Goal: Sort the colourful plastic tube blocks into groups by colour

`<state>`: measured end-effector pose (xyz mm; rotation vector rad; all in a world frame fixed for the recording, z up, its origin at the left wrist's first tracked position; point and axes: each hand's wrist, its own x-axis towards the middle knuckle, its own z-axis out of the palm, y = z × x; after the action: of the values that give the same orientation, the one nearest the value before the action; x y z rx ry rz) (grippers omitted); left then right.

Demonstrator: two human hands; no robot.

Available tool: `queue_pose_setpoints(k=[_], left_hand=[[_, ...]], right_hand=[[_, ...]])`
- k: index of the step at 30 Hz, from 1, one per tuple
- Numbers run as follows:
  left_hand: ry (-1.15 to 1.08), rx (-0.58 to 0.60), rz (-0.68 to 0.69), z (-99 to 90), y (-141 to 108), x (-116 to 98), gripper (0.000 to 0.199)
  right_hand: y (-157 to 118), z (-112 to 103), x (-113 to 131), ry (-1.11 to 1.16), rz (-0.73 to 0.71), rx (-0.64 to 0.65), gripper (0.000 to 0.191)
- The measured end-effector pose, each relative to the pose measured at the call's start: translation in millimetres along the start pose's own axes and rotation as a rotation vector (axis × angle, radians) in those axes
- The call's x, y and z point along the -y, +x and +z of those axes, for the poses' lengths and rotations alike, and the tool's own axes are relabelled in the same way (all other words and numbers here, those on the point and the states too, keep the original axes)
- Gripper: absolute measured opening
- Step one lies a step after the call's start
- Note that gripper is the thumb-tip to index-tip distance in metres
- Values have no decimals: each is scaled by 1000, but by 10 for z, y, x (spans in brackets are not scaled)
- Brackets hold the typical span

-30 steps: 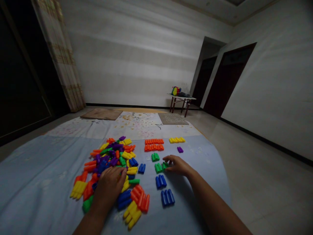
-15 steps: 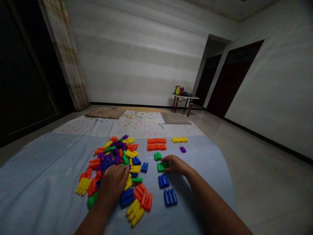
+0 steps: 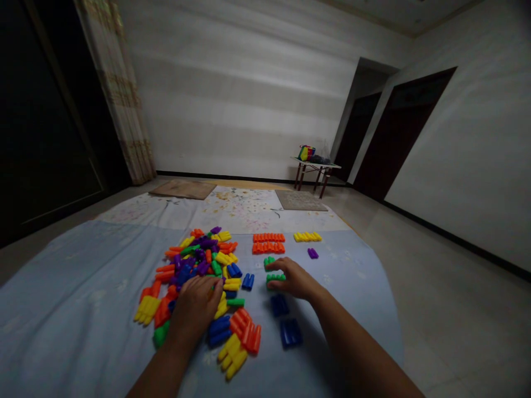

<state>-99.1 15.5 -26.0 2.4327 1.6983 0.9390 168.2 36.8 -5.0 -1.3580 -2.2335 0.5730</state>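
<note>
Bullet-shaped plastic building blocks in several colours lie on a blue cloth. My left hand rests on the right side of the mixed block pile, fingers loosely curved and apart; what lies under the palm is hidden. Further right, my right hand has its thumb and fingers around a row of green blocks. A smaller green piece sits just beyond, partly behind the fingers. Below my right hand are two blue block pieces, one above the other, in shadow.
Two orange rows, a yellow row and a purple piece lie farther back. A blue pair sits between my hands. Two mats lie at the cloth's far end. A small table with bags stands beyond.
My right hand's thumb and fingers have shifted around the green row, which now shows between them. My left hand stays on the pile. The whole view has shifted slightly.
</note>
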Motion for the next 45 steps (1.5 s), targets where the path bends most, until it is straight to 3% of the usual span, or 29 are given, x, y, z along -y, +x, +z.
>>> queue_pose_setpoints(k=[5,10,14,17,19,21,25,31,34,36,41,45], left_hand=[[15,-4,22,5,-7,7,31],[19,3,11,-27,7,9,31],[23,-5,14,-44,24,-8,33],[22,-32,4,-30,28,3,33],[25,-62,-1,-14,33,40,34],[38,-86,-8,-12,46,105,34],[61,-124,-77,-109,93,298,38],[67,-211,-202,-399,126,727,41],[100,-193,-355,-490,83,968,40],[114,-149,-474,-520,37,1086,43],[55,-92,-606,-507,-58,1108,50],[-23,-82,-644,-376,-86,1077,51]], right_hand=[[71,265,449,-95,-166,106,39],[123,413,566,-187,-192,157,22],[16,219,359,-67,-53,-24,21],[-133,33,49,51,159,-251,25],[-232,-34,-181,84,266,-331,25],[-314,-40,-382,101,346,-342,24],[-409,41,-609,81,465,-248,24],[-437,66,-695,53,410,-225,32],[-428,60,-705,79,322,-213,45],[-423,63,-686,69,288,-184,42],[-418,93,-625,84,262,-189,31],[-426,124,-675,103,266,-190,31]])
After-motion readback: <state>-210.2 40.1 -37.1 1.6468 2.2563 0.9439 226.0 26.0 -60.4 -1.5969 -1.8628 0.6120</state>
